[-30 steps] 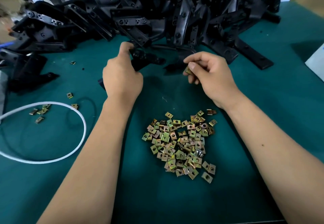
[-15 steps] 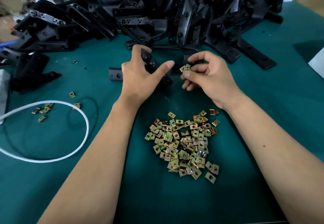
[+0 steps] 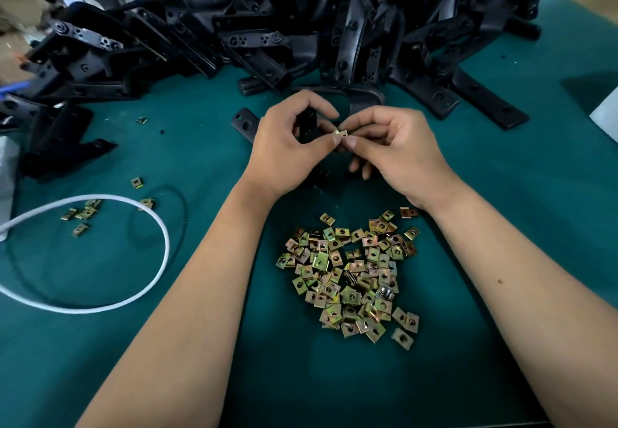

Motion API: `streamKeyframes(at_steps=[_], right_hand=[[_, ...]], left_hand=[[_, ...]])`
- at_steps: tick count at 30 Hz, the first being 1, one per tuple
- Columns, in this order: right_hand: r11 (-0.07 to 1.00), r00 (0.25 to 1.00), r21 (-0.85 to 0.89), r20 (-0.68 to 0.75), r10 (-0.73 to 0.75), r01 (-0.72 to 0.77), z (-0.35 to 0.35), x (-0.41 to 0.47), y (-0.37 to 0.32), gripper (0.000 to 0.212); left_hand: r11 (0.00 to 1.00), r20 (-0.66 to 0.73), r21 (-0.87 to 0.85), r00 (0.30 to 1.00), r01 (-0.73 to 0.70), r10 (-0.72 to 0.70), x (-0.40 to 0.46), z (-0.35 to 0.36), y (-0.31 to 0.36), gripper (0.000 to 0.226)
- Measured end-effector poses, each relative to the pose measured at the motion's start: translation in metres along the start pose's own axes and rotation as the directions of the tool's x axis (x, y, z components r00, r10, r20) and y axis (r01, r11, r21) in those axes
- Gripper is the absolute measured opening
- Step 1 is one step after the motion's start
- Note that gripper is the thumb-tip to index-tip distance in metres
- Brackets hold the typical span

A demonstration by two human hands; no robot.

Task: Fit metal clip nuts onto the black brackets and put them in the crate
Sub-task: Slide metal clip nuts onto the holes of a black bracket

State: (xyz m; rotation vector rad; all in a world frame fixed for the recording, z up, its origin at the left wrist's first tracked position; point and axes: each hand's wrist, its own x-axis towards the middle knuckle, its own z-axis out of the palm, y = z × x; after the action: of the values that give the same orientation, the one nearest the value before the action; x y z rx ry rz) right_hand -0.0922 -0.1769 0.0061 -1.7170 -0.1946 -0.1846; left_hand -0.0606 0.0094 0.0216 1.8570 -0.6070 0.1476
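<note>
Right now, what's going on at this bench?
A person is fitting clip nuts to brackets. The left hand grips a black bracket just above the green table, while the right hand pinches one clip nut against the bracket's edge; whether it is seated cannot be told. A pile of loose clip nuts lies near the wrists, and a heap of brackets sits behind. No crate is in view.

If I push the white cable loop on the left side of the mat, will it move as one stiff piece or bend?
The white cable lies in a loose curve, so it probably bends rather than slides whole. It looks thin and likely light. Pushed, it may drag the few clip nuts lying inside its loop.
</note>
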Motion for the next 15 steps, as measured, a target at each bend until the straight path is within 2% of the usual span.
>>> streamKeyframes(at_steps=[5, 8, 11, 15], right_hand=[[0.999, 1.000, 0.046, 0.008, -0.003, 0.003, 0.000, 0.000, -0.001, 0.011], [0.983, 0.991, 0.175, -0.118, 0.069, -0.047, -0.005, 0.002, -0.001, 0.011], [0.947, 0.972, 0.312, -0.187, 0.145, -0.082, -0.013, 0.004, -0.001, 0.017], [0.969, 0.985, 0.230, -0.122, 0.117, -0.087, -0.009, 0.003, 0.001, 0.025]], left_hand=[[0.991, -0.007, -0.120, 0.999, 0.052, -0.053, 0.002, 0.001, -0.002, 0.025], [0.983, -0.056, -0.168, 0.995, 0.076, -0.087, 0.002, -0.001, -0.004, 0.024], [0.994, -0.062, -0.094, 0.996, 0.061, -0.067, 0.001, -0.004, -0.009, 0.026], [0.995, -0.138, -0.013, 0.986, 0.095, -0.096, -0.001, 0.005, -0.012, 0.038]])
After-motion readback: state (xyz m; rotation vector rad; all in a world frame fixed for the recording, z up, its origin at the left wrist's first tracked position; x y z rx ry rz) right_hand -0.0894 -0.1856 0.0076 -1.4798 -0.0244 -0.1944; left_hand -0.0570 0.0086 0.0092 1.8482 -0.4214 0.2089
